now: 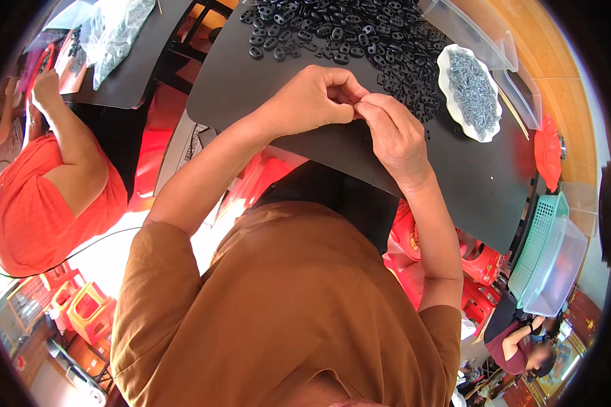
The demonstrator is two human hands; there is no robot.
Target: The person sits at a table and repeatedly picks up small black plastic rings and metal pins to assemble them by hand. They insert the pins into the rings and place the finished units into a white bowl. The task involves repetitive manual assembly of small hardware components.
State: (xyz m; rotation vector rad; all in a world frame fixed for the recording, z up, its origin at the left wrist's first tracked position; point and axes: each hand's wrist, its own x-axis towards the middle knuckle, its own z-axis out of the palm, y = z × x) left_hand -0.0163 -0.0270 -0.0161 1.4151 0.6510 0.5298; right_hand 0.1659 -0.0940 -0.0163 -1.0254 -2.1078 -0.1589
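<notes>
Between my left hand and right hand, both pinched closed, anything held is too small to make out; a slack pinch could drop it onto the bench; black two-holed pieces heaped just beyond could hide it; farther right, a careless wrist could tip the scalloped white dish, scattering its fine grey pieces.

With both elbows bent and the left forearm and right forearm slanting inward, a person holds the left hand, thumb and forefinger curved, against the curled right hand, their meeting fingertips too bunched, from here, to read clearly.
</notes>
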